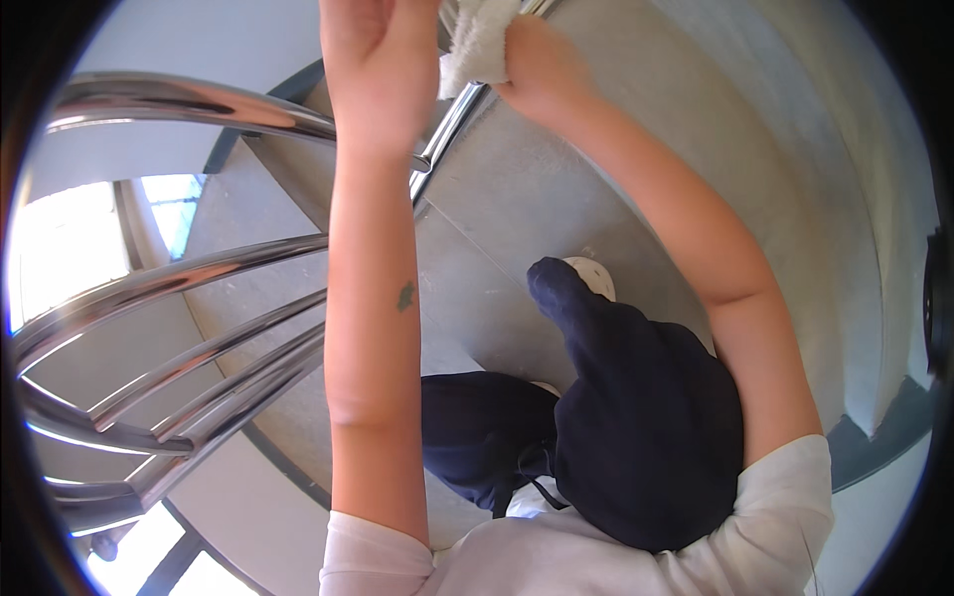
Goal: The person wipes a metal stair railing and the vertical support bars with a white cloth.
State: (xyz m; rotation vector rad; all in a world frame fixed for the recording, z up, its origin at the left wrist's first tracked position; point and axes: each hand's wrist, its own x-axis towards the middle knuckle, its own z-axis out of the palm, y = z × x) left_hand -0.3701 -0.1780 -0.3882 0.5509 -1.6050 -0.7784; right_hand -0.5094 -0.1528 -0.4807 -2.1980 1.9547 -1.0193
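Note:
A fluffy white cloth [481, 45] is wrapped over a polished metal rail post [456, 115] at the top of the view. My right hand [542, 63] grips the cloth from its right side, and the hand is slightly blurred. To the left of the cloth, my left hand [384, 37] is raised at the picture's upper edge. Its fingers are cut off there, so what it touches is hidden.
Curved metal railing bars [186, 276] run along the left, above stair steps [253, 186]. Grey landing floor [477, 298] lies below me, with my shoe [594, 276] on it. A pale curved wall [835, 186] stands at the right.

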